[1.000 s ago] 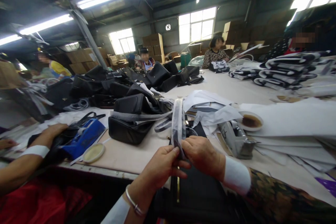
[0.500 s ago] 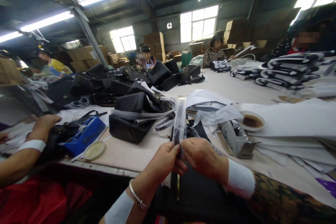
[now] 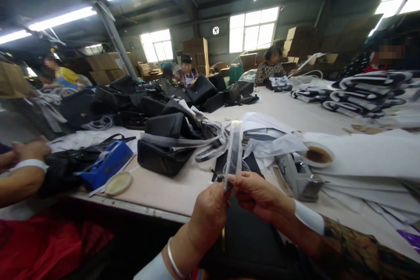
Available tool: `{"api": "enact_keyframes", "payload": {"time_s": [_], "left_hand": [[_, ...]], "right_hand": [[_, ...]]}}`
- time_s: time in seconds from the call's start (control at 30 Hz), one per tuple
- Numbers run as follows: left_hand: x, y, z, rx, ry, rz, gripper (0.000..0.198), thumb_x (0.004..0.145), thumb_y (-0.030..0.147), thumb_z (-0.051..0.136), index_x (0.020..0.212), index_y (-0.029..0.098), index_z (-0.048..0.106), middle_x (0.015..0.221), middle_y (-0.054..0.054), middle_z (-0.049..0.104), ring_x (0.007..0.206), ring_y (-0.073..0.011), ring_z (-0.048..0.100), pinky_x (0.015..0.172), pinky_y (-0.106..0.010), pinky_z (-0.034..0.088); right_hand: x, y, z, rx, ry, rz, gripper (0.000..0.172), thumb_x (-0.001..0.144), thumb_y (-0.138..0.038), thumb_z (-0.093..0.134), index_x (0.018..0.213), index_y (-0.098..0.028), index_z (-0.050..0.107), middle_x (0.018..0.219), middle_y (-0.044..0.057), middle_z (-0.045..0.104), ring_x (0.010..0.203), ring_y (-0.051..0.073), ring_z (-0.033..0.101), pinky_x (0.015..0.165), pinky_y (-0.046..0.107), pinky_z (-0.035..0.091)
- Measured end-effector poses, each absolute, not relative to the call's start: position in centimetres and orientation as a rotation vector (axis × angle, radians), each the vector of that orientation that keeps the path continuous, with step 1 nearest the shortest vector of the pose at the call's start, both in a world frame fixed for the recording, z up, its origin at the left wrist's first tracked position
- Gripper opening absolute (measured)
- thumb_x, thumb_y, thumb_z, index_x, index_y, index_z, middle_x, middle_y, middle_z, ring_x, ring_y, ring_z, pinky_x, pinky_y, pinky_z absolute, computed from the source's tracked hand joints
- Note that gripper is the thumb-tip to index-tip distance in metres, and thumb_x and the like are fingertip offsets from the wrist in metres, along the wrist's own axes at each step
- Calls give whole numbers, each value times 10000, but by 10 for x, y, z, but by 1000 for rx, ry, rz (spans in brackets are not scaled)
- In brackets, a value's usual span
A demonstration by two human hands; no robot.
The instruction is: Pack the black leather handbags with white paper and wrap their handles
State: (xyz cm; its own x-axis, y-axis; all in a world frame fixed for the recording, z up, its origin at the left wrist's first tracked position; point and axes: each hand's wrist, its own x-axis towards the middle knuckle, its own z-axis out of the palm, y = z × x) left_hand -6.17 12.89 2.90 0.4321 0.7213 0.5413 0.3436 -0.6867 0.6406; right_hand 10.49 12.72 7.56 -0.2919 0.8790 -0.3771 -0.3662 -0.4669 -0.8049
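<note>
A strap in clear plastic wrap (image 3: 234,146) rises from between my two hands. My left hand (image 3: 211,210), with a bangle at its wrist, is closed around the strap's lower end. The fingers of my right hand (image 3: 259,190) pinch the wrapped strap just beside it. Below both hands lies a black bag (image 3: 249,232) at the table edge, partly hidden by my arms. Another black bag (image 3: 164,157) sits on the table to the left, with a wrapped strap lying across it.
A blue tape dispenser (image 3: 106,166) and a round shallow dish (image 3: 118,183) sit left, near a co-worker's hands (image 3: 29,153). On the right are a grey tape dispenser (image 3: 300,177), a bowl of brown stuff (image 3: 316,154) and white sheets (image 3: 370,151). Black bags (image 3: 144,100) are heaped behind.
My left hand has turned, its back now facing me, and my right fingers have shifted slightly along the strap. The co-worker's hand at the left has moved further left.
</note>
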Motion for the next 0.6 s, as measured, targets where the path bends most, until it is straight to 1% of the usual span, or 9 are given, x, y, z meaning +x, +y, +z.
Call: {"api": "enact_keyframes", "payload": {"time_s": [0.07, 0.13, 0.2, 0.27, 0.3, 0.37, 0.43, 0.5, 0.6], "left_hand": [[-64, 130, 24, 2343, 818, 1213, 265, 958, 103, 409, 1090, 144, 635, 796, -74, 655, 663, -164, 591, 627, -273, 477], [-67, 131, 25, 2304, 767, 1216, 270, 968, 115, 404, 1105, 133, 636, 853, -98, 672, 731, -170, 613, 673, -275, 497], [-68, 130, 34, 2122, 790, 1106, 218, 982, 185, 454, 1019, 135, 662, 878, -106, 684, 775, -170, 621, 706, -270, 494], [-70, 129, 45, 1764, 824, 906, 227, 976, 318, 534, 908, 138, 656, 786, -72, 663, 677, -137, 584, 623, -234, 451], [-69, 130, 50, 1542, 820, 828, 285, 958, 398, 572, 860, 139, 638, 690, -35, 616, 584, -106, 521, 547, -208, 397], [-67, 131, 58, 1136, 774, 752, 386, 885, 520, 653, 825, 141, 608, 533, 61, 439, 448, -52, 323, 437, -177, 242], [-62, 132, 62, 917, 756, 770, 431, 793, 546, 749, 823, 138, 613, 494, 115, 298, 426, -34, 194, 409, -176, 148], [-55, 132, 61, 895, 786, 821, 414, 753, 495, 804, 861, 123, 658, 508, 109, 343, 433, -28, 204, 414, -169, 181], [-47, 131, 56, 1033, 847, 948, 325, 820, 433, 758, 889, 116, 729, 633, 27, 567, 544, -60, 430, 563, -175, 401]], "right_hand": [[102, 126, 76, -1042, -701, 1880, 554, 515, -511, 924, 769, -165, 574, 568, -54, 550, 430, 27, 278, 433, 201, 120], [100, 124, 76, -1039, -728, 1867, 509, 542, -496, 907, 757, -165, 584, 577, -38, 574, 434, 35, 310, 434, 204, 124], [101, 123, 77, -1067, -839, 1801, 437, 611, -494, 859, 716, -171, 584, 532, -49, 541, 419, 41, 287, 428, 217, 126], [101, 122, 76, -1123, -1069, 1634, 336, 696, -452, 791, 688, -167, 612, 533, -38, 557, 433, 60, 338, 435, 227, 205], [102, 121, 74, -1153, -1224, 1508, 277, 740, -409, 749, 683, -164, 634, 563, -22, 590, 472, 81, 412, 467, 233, 278], [101, 120, 70, -1193, -1566, 1181, 176, 814, -295, 648, 700, -161, 670, 669, 14, 663, 622, 138, 557, 594, 256, 400], [100, 118, 62, -1235, -1849, 791, 174, 843, -193, 548, 732, -159, 679, 747, 47, 696, 719, 177, 608, 677, 284, 433], [99, 116, 53, -1287, -2020, 437, 198, 842, -137, 493, 759, -149, 673, 768, 84, 699, 715, 197, 619, 676, 305, 435], [99, 115, 46, -1357, -2129, 134, 242, 855, -106, 445, 778, -128, 674, 755, 128, 689, 668, 217, 615, 641, 328, 431]]}}
